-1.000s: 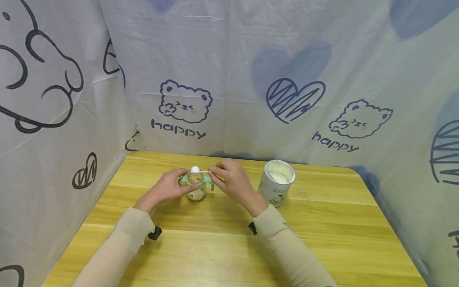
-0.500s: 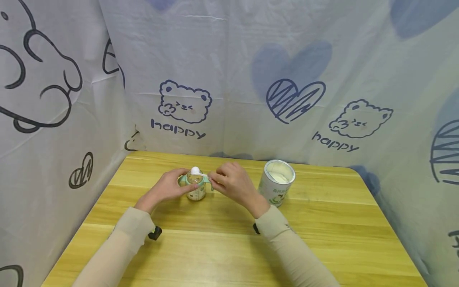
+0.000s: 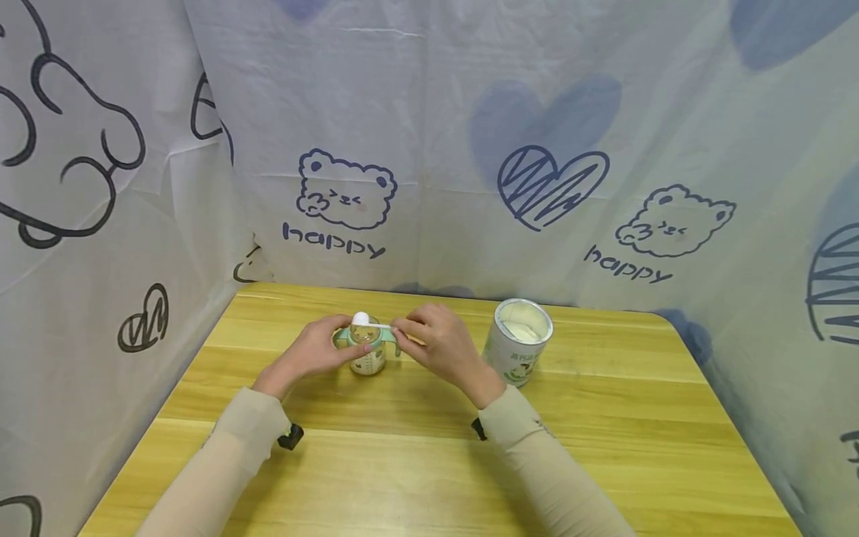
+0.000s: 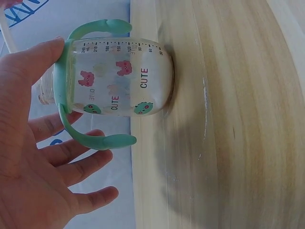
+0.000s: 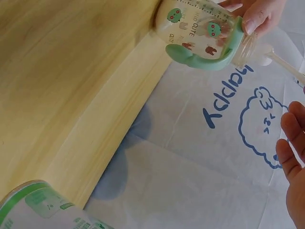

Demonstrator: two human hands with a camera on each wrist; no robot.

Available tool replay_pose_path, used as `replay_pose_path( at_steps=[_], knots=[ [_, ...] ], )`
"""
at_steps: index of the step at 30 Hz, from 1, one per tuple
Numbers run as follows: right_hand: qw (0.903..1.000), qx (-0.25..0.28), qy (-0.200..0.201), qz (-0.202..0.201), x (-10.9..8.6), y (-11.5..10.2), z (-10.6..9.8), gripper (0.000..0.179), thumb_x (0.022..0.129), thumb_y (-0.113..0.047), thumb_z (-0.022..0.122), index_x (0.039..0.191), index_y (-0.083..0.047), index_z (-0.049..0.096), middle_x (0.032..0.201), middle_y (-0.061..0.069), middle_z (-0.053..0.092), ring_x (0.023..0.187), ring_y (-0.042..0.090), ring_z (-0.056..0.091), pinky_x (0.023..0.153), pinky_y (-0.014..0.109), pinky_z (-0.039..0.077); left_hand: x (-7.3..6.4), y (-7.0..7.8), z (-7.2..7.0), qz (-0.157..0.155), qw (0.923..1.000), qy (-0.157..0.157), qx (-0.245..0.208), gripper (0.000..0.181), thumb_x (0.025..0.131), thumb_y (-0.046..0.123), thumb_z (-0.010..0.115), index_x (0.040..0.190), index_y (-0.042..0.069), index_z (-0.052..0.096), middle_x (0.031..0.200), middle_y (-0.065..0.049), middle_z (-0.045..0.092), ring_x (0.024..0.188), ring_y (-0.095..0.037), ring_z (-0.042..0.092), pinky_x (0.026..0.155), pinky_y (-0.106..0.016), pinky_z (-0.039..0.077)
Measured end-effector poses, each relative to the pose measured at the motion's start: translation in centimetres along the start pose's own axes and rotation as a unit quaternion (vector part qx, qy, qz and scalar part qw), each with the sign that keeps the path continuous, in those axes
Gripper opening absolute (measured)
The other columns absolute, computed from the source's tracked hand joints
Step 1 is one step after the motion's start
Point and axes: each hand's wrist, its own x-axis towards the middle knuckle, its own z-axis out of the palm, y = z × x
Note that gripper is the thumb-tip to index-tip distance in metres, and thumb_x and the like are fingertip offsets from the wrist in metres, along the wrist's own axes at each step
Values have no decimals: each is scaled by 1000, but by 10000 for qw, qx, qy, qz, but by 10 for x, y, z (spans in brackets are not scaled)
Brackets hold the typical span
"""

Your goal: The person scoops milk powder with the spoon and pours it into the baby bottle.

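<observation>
A clear baby bottle (image 3: 367, 364) with a mint-green collar and two handles stands upright on the table, pale contents in its lower part. My left hand (image 3: 318, 349) grips its collar, thumb on the near side, index finger behind; the other fingers spread beside a handle in the left wrist view. Between thumb and fingertips, my right hand (image 3: 439, 343) pinches the thin handle of a white measuring scoop (image 3: 379, 325). The scoop's bowl, heaped with white powder (image 3: 360, 318), is right at the bottle's open mouth (image 5: 244, 51).
Right of the hands stands an open powder can (image 3: 495, 350), pale powder (image 3: 522, 332) inside. A printed cloth (image 3: 443, 224) hangs behind the wooden table (image 3: 376, 477), and another hangs along its left side.
The scoop's handle tipped briefly, then came back nearly level, and its bowl has shifted slightly left over the bottle's mouth. My left hand and the bottle have stayed in place.
</observation>
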Motion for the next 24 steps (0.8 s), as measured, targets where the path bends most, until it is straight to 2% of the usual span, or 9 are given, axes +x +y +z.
replay_pose_path(
  at_steps=[7, 11, 18, 24],
  knots=[
    [9940, 786, 142, 751, 0, -2, 1, 11, 94, -11, 80, 103, -7, 84, 89, 6, 74, 78, 19, 68, 69, 30, 59, 0, 1, 1, 27, 10000, 44, -22, 82, 93, 57, 75, 148, -1, 55, 147, -25, 61, 139, -46, 55, 118, -63, 43],
    [9885, 1023, 154, 1104, 0, -3, 1, 12, 95, -10, 78, 104, -5, 84, 88, 7, 74, 77, 19, 67, 68, 29, 58, 0, 1, 0, 11, 10000, 32, -16, 81, 93, 56, 75, 148, 0, 55, 148, -25, 60, 140, -46, 55, 119, -63, 42],
    [9835, 1047, 77, 1473, 0, -4, -2, 14, 98, -13, 76, 107, -4, 83, 87, 6, 74, 73, 21, 64, 64, 30, 54, -1, 2, 1, 49, 10000, 39, -7, 81, 94, 55, 74, 149, -1, 55, 149, -25, 59, 140, -47, 54, 119, -64, 42],
    [9811, 1042, 90, 1631, 1, -3, -4, 16, 99, -15, 75, 108, -4, 83, 88, 6, 74, 73, 22, 63, 65, 31, 52, 0, 2, 0, 33, 10000, 27, 16, 82, 94, 56, 74, 150, -1, 53, 149, -26, 59, 140, -48, 53, 118, -65, 42]
  ],
)
